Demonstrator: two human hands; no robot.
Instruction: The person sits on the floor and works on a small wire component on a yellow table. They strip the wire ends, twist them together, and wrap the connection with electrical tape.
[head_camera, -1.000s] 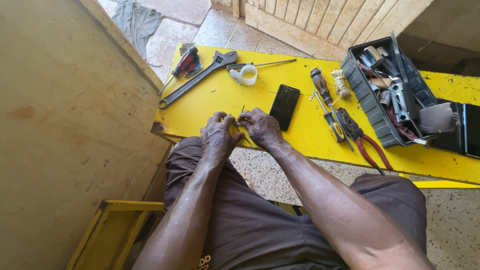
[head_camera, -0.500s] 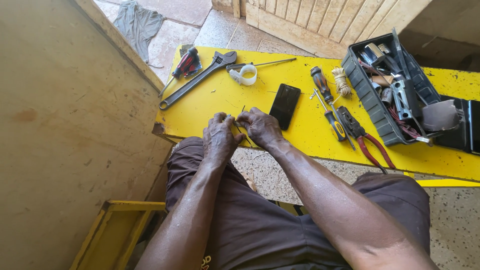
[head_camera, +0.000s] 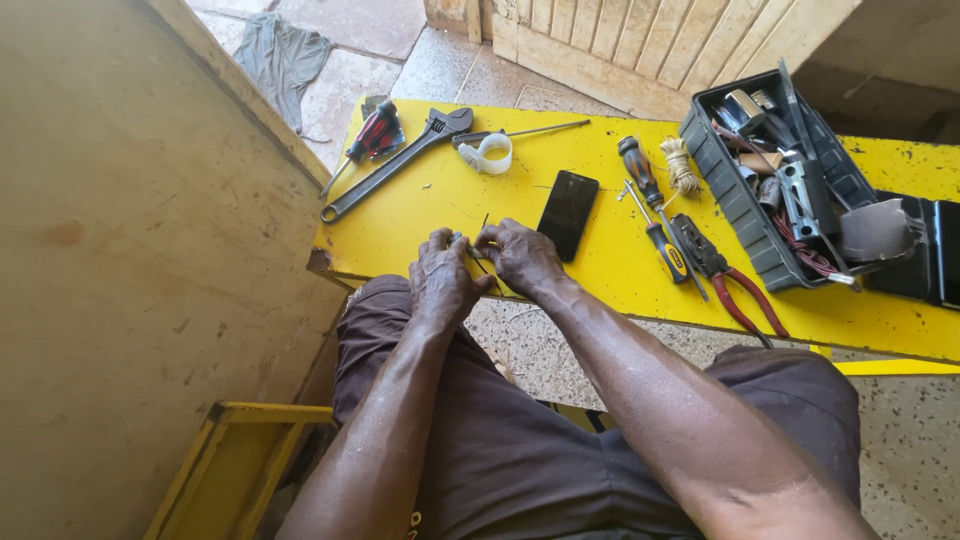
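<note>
Head view, looking down: a thin dark wire (head_camera: 484, 232) sits just left of the frame's centre, at the near edge of the yellow worktop (head_camera: 600, 290), pinched between both hands. The left hand (head_camera: 442, 280) is knuckles-up with its fingers curled closed around the wire's lower part; the right hand (head_camera: 520, 256) meets it fingertip to fingertip, its grip likewise clenched on the wire, whose free end pokes up above the fingers. Both forearms run up from the lower edge of the frame and converge over the person's lap.

Just right of the hands lies a black phone (head_camera: 568, 214), face up. Further right are two screwdrivers (head_camera: 655, 208), a coil of twine (head_camera: 681, 166) and red-handled pliers (head_camera: 725, 282). At the upper right stands an open black toolbox (head_camera: 730, 200) full of tools. Above the hands lie a white ring clamp (head_camera: 489, 154) and a long adjustable wrench (head_camera: 395, 164), running diagonally toward the upper left.
</note>
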